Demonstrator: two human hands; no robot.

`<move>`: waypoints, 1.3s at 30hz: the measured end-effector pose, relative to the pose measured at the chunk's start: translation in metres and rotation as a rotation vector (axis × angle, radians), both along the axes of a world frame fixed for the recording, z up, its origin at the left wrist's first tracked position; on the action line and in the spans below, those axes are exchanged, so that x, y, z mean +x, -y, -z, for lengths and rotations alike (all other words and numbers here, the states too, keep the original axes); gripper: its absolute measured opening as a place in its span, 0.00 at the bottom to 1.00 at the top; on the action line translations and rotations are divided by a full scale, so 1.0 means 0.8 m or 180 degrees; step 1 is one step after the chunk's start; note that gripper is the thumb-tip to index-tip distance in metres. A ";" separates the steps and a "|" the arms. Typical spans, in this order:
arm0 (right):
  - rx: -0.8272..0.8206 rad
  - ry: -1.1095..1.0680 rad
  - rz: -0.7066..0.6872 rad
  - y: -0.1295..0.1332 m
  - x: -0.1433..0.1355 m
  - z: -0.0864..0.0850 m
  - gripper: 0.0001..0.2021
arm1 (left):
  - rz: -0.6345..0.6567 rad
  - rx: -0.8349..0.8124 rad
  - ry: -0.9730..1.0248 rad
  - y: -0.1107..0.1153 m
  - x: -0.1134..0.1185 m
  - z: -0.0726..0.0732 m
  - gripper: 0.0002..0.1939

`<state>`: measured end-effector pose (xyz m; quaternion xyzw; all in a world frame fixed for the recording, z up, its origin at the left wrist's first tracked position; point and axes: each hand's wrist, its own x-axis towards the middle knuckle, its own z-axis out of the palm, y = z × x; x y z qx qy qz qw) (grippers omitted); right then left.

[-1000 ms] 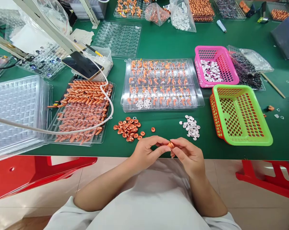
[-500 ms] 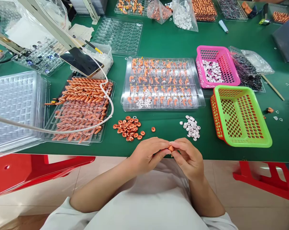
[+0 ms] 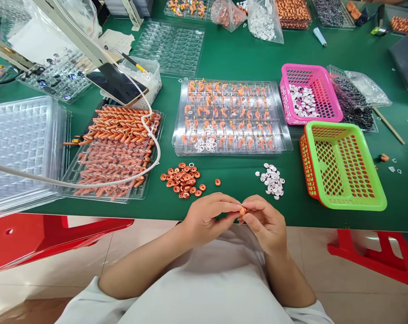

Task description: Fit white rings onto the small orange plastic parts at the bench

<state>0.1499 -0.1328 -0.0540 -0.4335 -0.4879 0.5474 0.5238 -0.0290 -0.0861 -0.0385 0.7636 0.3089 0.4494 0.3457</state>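
Between my fingertips, at the table's front edge, is a small orange part (image 3: 242,210). My left hand (image 3: 209,218) pinches it from the left, and my right hand (image 3: 266,222) grips it from the right with thumb and fingers. Fingers cover much of it. Beyond my left hand lies a pile of orange round pieces (image 3: 183,180), with one loose orange piece (image 3: 218,182) beside it. A pile of small white pieces (image 3: 273,180) lies beyond my right hand. Farther back, a clear tray (image 3: 283,130) holds curved orange parts and white rings.
A green basket (image 3: 368,202) and a pink basket (image 3: 337,114) stand at the right. On the left are a tray of orange tubes (image 3: 116,153), stacked clear trays (image 3: 18,148), a phone (image 3: 118,84) and a white cable (image 3: 123,180) arching over the tubes.
The view has shifted slightly. My fingers have moved a little around the orange part, and more of it shows between them.
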 end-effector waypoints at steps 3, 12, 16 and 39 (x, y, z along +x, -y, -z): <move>-0.0214 -0.0479 -0.0050 0.001 -0.003 0.002 0.09 | 0.0042 0.0151 -0.0069 0.000 -0.002 0.002 0.11; -0.0509 -0.0741 -0.0031 0.001 -0.003 0.015 0.07 | 0.0197 0.0313 -0.0263 0.001 -0.007 0.004 0.13; -0.0442 -0.0763 -0.0039 0.000 -0.003 0.016 0.07 | 0.0210 0.0341 -0.0362 0.001 -0.008 0.004 0.12; -0.0371 -0.0458 -0.0056 -0.002 0.003 0.010 0.08 | 0.0131 0.0611 -0.0429 0.002 -0.010 0.005 0.14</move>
